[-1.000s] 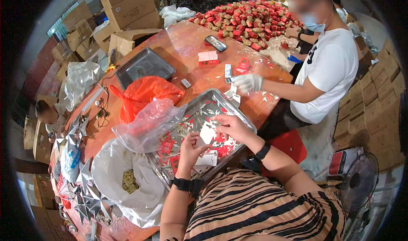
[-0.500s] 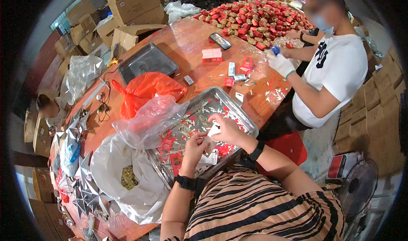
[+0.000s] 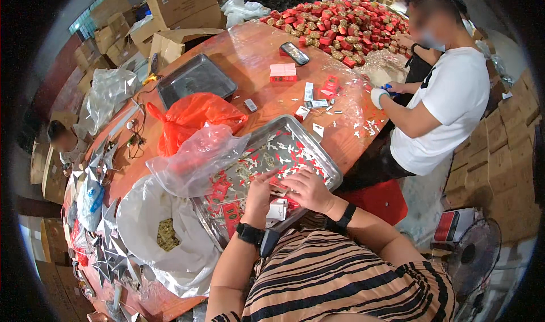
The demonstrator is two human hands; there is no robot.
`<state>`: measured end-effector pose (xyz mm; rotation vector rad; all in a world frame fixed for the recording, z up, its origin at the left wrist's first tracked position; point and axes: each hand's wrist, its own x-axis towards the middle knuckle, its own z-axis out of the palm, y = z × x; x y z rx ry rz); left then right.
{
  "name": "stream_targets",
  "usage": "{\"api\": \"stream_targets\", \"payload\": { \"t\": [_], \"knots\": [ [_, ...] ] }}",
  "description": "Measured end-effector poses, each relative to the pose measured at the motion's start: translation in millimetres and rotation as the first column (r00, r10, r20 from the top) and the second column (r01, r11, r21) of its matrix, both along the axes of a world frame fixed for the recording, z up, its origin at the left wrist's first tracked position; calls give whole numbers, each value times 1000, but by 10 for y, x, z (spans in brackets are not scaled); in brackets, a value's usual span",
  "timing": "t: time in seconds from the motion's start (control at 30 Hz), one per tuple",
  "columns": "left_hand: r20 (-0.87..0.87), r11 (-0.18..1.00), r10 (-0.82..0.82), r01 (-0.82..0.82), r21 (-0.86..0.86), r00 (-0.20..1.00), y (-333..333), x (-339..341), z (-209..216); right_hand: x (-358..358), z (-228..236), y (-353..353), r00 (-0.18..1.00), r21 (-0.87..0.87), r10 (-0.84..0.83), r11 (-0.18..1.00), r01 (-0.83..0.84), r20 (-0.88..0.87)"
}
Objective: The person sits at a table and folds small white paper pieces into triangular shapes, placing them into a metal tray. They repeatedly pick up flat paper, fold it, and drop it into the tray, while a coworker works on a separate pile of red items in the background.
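Over a metal tray (image 3: 335, 162) my left hand (image 3: 259, 197) and my right hand (image 3: 309, 189) are close together, fingers curled inward. Their fingertips close on the edges of a small red card (image 3: 276, 182), partly hidden by the fingers. Below and between the hands lies a small stack of white cards (image 3: 277, 209). Red printed cards (image 3: 231, 213) lie in the tray beside my left wrist, with more red ones beyond them. Small red and white paper scraps (image 3: 284, 146) cover much of the tray's bottom.
Left of the tray are a clear plastic bag (image 3: 196, 163), a red bag (image 3: 198, 117) and a white sack (image 3: 142, 208). Beyond stand a dark tray (image 3: 196, 80), a phone (image 3: 294, 53) and a heap of red-and-gold pieces (image 3: 340, 32). A co-worker (image 3: 443, 106) is at the right.
The white card between my fingers is gone from them; a red one is there now. Both hands have come lower and closer together. The co-worker's gloved hand has dropped.
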<state>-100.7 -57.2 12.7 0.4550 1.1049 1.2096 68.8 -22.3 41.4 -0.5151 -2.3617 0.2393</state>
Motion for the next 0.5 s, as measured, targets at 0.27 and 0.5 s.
{"api": "stream_targets", "payload": {
  "t": [0.27, 0.5],
  "knots": [
    [-105, 965, -231, 242, 101, 967, 24, 144, 316, 190, -1, 177, 924, -748, -322, 660, 61, -208],
    [-555, 961, -74, 207, 182, 829, 128, 325, -85, 291, -305, 299, 931, -945, -228, 232, -231, -283]
  ]
}}
